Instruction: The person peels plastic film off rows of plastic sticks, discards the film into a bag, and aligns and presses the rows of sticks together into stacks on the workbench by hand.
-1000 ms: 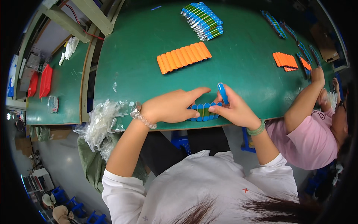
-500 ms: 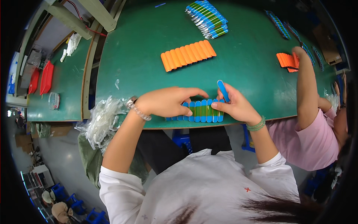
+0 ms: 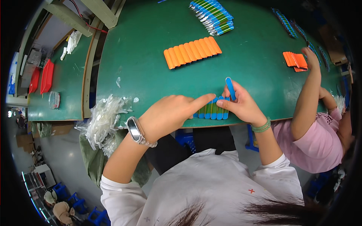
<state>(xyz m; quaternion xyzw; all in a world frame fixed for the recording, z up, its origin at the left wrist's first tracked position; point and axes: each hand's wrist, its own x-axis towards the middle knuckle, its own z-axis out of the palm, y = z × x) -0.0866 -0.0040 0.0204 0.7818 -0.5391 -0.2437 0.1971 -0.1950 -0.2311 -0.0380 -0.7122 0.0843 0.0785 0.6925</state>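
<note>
A row of blue-and-green nail files (image 3: 213, 113) with rounded ends lies side by side at the table's near edge. My right hand (image 3: 246, 106) is closed on a single blue nail file (image 3: 230, 87), held upright between thumb and fingers above the row's right end. Its thumb lies over the tops of the row. Across the row's left part reaches my left hand (image 3: 167, 113), index finger stretched toward the right hand; its thumb and other fingers are mostly hidden. Farther off lies a row of orange nail files (image 3: 192, 52).
Overlapping packs of blue-and-green files (image 3: 214, 17) lie at the back. Clear plastic sleeves (image 3: 103, 118) are heaped at the left edge. A co-worker's arm (image 3: 307, 101) reaches over orange files (image 3: 295, 60) at the right. Red trays (image 3: 47, 76) stand on the left side table.
My left hand has moved right and turned over the row, its index finger now near my right hand. The right hand has shifted slightly right, still holding the file. The co-worker's hand has drawn back.
</note>
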